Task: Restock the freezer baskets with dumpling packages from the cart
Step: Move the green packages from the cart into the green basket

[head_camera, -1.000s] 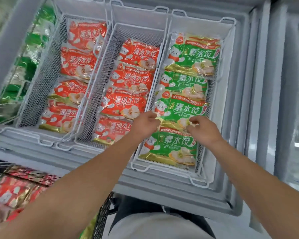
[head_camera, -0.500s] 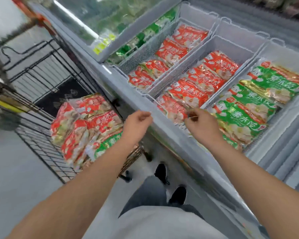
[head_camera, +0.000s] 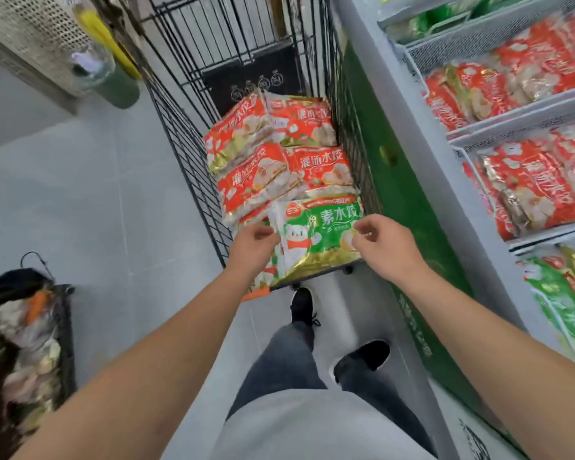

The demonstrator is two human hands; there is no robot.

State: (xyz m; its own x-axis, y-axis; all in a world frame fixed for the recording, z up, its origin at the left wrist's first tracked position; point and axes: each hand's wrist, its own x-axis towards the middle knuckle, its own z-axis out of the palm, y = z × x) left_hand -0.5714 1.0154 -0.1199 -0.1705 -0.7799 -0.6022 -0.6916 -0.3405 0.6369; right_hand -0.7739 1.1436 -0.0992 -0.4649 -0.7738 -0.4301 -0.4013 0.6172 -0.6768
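a: along the right side, the grey freezer (head_camera: 372,104) runs the length of the shot, mesh freezer baskets (head_camera: 452,51) inside it stacked with red dumpling packages (head_camera: 528,190), and a basket of green ones (head_camera: 565,313) nearest the person.

b: and hard against it on the left, the black wire cart (head_camera: 186,134), standing on the pale tiled floor (head_camera: 80,200).

a: right, the cart carries a heap of red packages (head_camera: 279,154), with one green dumpling package (head_camera: 319,237) lying flat on top at the near end.

b: both arms are reaching over that one. where are the hands?

a: left hand (head_camera: 251,245) sits at the package's left edge, fingers curled under out of view, so i cannot tell whether they grip it. right hand (head_camera: 384,245) hovers at the right edge, fingers loosely bent, narrow gap between thumb and forefinger, holding nothing that i can see.

b: below that, dark trousers and two black shoes (head_camera: 362,356) on the floor beside the freezer.

a: and far left, a dark basket (head_camera: 63,343) of mixed goods, too blurred to name.
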